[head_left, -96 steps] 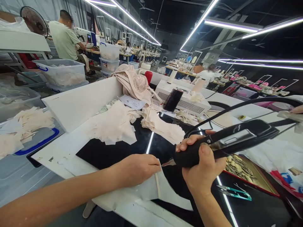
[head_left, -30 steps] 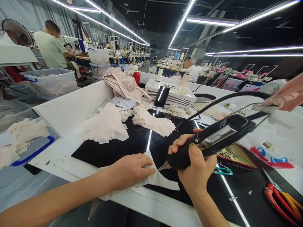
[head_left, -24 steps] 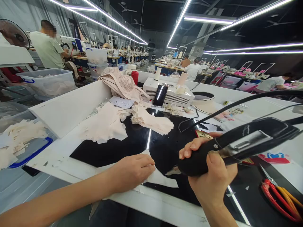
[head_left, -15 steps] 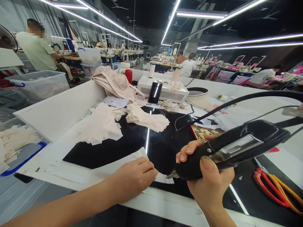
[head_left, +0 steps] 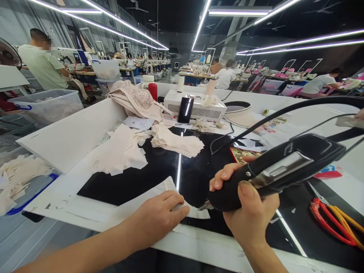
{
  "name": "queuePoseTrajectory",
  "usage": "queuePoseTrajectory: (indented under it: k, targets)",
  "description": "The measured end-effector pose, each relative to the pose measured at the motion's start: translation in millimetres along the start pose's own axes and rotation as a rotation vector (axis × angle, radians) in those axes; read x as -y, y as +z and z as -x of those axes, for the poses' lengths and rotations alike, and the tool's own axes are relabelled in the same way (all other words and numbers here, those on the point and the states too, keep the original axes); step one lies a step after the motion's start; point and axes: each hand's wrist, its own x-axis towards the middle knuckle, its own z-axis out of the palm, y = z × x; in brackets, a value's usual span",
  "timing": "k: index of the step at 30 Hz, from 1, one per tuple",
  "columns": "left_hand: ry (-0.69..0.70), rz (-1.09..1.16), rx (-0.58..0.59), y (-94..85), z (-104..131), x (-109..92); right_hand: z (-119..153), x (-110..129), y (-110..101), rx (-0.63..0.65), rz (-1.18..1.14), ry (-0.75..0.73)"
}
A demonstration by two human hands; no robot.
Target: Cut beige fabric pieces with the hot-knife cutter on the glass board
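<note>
In my right hand point(head_left: 247, 204) is a black corded handheld tool point(head_left: 281, 170), its metal tip pointing left and down at the end of a white strip point(head_left: 200, 213). My left hand point(head_left: 162, 216) lies over this strip near the table's front edge, fingers pressed together on something small and greyish that is mostly hidden. A pale band crosses the strip just behind the fingers. Beyond the hands, stacked cream fabric pieces point(head_left: 176, 141) and a wider pile of cream pieces point(head_left: 119, 149) rest on the glossy black surface point(head_left: 159, 170).
Red-and-orange-handled scissors point(head_left: 332, 220) lie at the right. A phone point(head_left: 185, 110) leans on a white vented box point(head_left: 201, 108). Cream bras point(head_left: 136, 98) are heaped at the back left. The tool's cable point(head_left: 273, 117) arches over the right side. People sit at machines beyond.
The view has shifted slightly. My left fingers have moved a little, and a greyish bit now shows between them. My right hand still holds the tool, its tip near the strip's end.
</note>
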Motion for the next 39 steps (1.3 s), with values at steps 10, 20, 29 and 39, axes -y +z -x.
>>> queuePoseTrajectory:
  k: [10,20,29,39]
  targets:
    - [-0.023,0.004,-0.006,4.0,1,-1,-2,-15,13,0.029,0.006,-0.006]
    - [-0.034,-0.037,-0.014,7.3,3,1,-6,-21,21,0.032,-0.014,-0.015]
    - [-0.043,-0.046,-0.050,8.6,3,1,-8,-23,26,0.030,-0.034,-0.018]
    - [-0.090,-0.005,-0.030,5.0,0,0,-9,-28,28,0.022,0.001,0.039]
